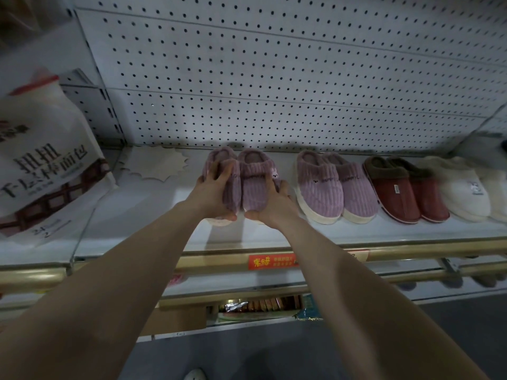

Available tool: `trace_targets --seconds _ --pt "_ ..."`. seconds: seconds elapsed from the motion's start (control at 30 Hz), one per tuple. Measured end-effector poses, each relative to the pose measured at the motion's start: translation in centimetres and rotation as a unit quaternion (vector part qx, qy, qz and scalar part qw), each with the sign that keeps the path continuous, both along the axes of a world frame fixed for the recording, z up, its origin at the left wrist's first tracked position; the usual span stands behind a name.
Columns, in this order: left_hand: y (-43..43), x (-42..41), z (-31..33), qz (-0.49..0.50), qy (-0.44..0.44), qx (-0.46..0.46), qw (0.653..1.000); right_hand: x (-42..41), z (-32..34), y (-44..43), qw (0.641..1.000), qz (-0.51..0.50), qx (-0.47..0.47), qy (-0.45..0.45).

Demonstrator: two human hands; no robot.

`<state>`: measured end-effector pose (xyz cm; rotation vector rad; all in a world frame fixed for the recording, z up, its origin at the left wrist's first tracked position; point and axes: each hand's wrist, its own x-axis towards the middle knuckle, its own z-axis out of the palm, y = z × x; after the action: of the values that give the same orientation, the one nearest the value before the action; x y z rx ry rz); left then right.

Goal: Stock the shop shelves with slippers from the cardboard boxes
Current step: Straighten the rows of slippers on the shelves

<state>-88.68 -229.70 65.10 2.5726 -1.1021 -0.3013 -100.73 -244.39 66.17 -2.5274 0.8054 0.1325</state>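
While held side by side to keep pair together, purple slippers sit low over shelf, just left of matching purple pair, likely extending row. Fingers of left hand, right hand curled round one slipper each. Beyond: red pair, right of matching purple pair.

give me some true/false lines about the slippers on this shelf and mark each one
1. The left hand and right hand both grip one pair of purple slippers. True.
2. The red slippers stand right next to that held pair. False: a second purple pair stands between them.
3. The white slippers are the farthest right of the pairs in view on the shelf. True.
4. Slippers hang from the pegboard. False: nothing hangs on the part in view.
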Motion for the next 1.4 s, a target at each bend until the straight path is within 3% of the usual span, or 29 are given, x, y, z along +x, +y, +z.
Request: trace_targets --seconds 1.0,1.17,1.4 --pt "-0.1 0.1 -0.3 -0.008 -0.008 0.000 1.000 -0.5 -0.5 0.1 1.000 -0.019 0.008 0.002" --pt "-0.2 0.2 0.1 0.015 0.033 0.004 0.999 -1.0 0.2 -0.5 0.998 -0.017 0.040 -0.037" --pt "-0.9 -0.7 1.3 -0.008 -0.076 -0.068 0.995 -2.4 1.1 -1.2 0.997 -0.014 -0.031 -0.065"
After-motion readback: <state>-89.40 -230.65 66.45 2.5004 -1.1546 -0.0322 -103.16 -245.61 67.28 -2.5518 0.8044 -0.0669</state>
